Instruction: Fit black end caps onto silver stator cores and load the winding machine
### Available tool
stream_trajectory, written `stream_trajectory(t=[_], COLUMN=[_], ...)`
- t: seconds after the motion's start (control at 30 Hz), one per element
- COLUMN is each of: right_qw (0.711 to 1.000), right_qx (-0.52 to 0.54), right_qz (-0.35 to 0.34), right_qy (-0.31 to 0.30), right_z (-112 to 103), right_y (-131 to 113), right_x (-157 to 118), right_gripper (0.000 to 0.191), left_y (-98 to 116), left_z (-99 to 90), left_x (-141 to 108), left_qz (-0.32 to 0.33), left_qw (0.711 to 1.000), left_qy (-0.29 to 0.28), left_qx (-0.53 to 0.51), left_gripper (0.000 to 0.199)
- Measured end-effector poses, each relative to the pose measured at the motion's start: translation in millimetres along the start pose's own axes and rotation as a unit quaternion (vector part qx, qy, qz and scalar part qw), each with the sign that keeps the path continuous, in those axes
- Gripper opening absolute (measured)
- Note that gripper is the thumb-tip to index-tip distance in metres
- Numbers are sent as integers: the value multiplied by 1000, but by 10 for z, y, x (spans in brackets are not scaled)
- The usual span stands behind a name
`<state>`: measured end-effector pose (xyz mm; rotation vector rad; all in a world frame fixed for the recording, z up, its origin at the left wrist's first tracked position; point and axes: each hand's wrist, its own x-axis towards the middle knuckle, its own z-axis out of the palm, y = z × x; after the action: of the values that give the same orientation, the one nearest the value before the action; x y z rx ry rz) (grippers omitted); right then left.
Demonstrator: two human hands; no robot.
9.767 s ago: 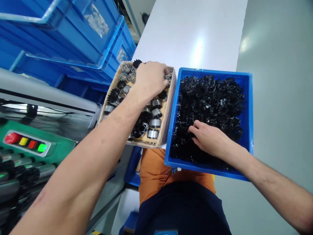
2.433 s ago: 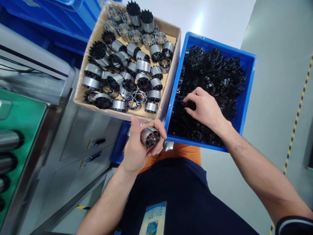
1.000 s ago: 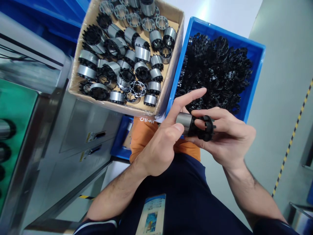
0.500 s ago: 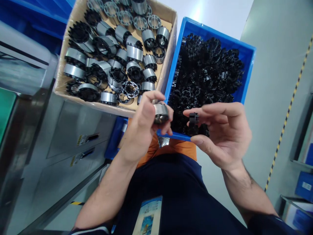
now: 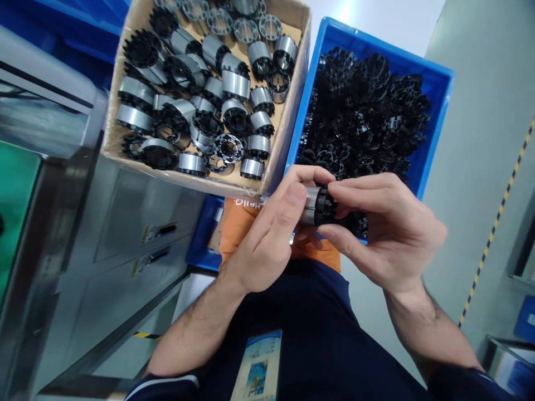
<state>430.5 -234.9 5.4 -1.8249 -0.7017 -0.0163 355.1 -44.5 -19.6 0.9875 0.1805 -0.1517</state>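
My left hand [image 5: 273, 228] is closed around a silver metal cylinder [image 5: 309, 205], a motor stator core by its look. Against the cylinder's right end sits a black toothed plastic ring [image 5: 324, 206], pinched between the thumb and fingers of my right hand [image 5: 380, 223]. Ring and core touch and line up end to end; whether the ring is seated cannot be seen. Both hands are held over the near edge of a blue bin [image 5: 432, 133] heaped with similar black plastic rings [image 5: 363, 106].
Left of the bin stands a cardboard box [image 5: 288, 106] lined with clear film, holding many metal cores [image 5: 236, 83], several with black ends. A grey metal cabinet [image 5: 142, 223] flanks the left side. Yellow-black tape [image 5: 487, 250] runs along the floor at right.
My hands have come together. The left carried the metal core rightward and turned it, and the black ring in my right hand now meets its end.
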Motion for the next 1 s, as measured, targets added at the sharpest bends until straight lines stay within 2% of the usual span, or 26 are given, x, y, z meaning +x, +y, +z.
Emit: stream_trajectory(t=[0.13,0.3,0.33,0.4,0.43,0.53,0.57,0.63,0.7,0.8,0.9,1.0], right_qw=[1000,998,998,998,996,970,951,901,855,821,808,818], right_qx=[19,38,24,-30,-65,-204,-257,-352,-400,-414,-424,-410], right_qz=[10,45,50,41,31,21,22,23,9,-12,-30,-45], right_qy=[-1,17,7,-32,-55,-132,-167,-253,-330,-393,-408,-400], right_z=[0,75,64,-13,-79,-327,-401,-496,-504,-407,-320,-329], right_y=[27,65,88,165,220,423,488,594,658,700,723,734], right_x=[-46,-110,-96,-27,25,199,250,319,341,316,286,277], right_gripper=[49,44,43,48,52,62,63,67,73,67,42,26], left_y=[-50,-131,-106,4,85,370,465,647,831,1106,1283,1289], left_z=[4,-83,-127,-253,-333,-590,-663,-773,-841,-947,-1125,-1319], left_x=[-12,-38,-7,130,240,687,849,1152,1429,1889,2468,2976], left_qz=[11,55,72,116,149,253,260,220,172,190,212,195], left_qw=[1000,996,993,979,958,851,822,786,771,770,748,753], left_qy=[1,-71,-75,-47,-18,66,82,86,80,100,97,80], left_qx=[22,24,47,163,246,455,500,571,609,601,622,624], left_gripper=[48,43,41,36,34,35,36,40,51,61,45,32])
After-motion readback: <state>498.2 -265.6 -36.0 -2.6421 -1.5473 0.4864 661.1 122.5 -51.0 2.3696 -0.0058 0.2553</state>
